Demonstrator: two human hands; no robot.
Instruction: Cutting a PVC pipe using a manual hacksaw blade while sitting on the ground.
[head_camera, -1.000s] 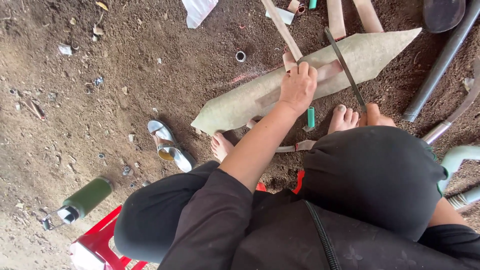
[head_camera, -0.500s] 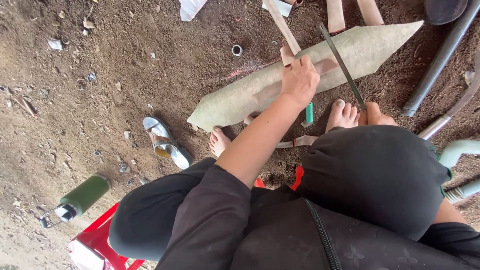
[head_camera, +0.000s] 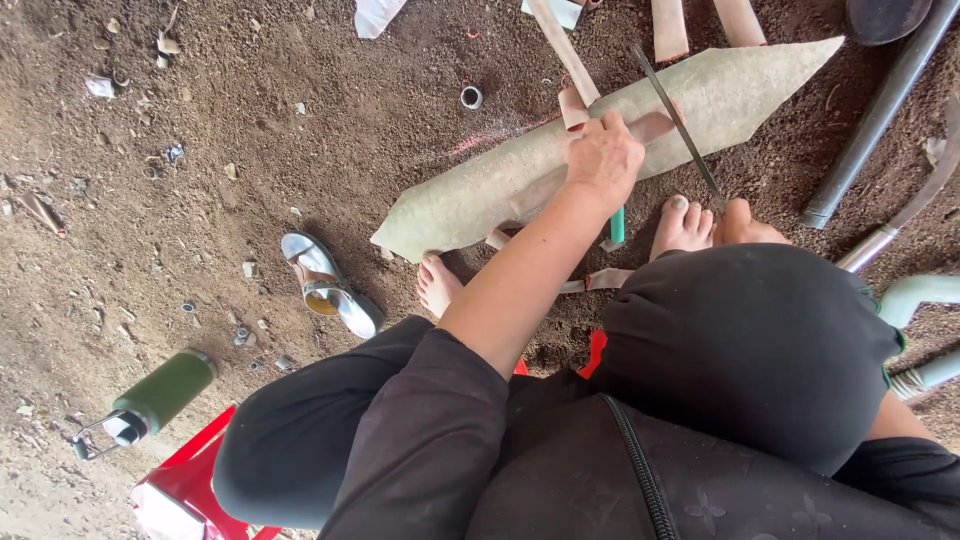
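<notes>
A long, flat, pale grey-green piece (head_camera: 740, 90) with pointed ends lies on the dirt in front of me. My left hand (head_camera: 605, 160) presses down on its middle, fingers curled over a tan strip (head_camera: 560, 45) that crosses it. My right hand (head_camera: 745, 225) shows just past my knee and grips a thin dark saw blade (head_camera: 675, 115) slanting across the piece. Most of that hand is hidden by my black-clad leg. A green handle (head_camera: 617, 225) pokes out below my left hand.
My bare feet (head_camera: 438, 283) (head_camera: 682, 225) rest near the piece. A silver sandal (head_camera: 325, 285), a green bottle (head_camera: 160, 392) and a red stool (head_camera: 190, 480) are at the left. Grey pipes (head_camera: 880, 115) run along the right. A small metal ring (head_camera: 471, 97) lies on the dirt.
The view has drifted slightly. My left hand stays pressed on the flat piece, and the blade has shifted only a little along its slant.
</notes>
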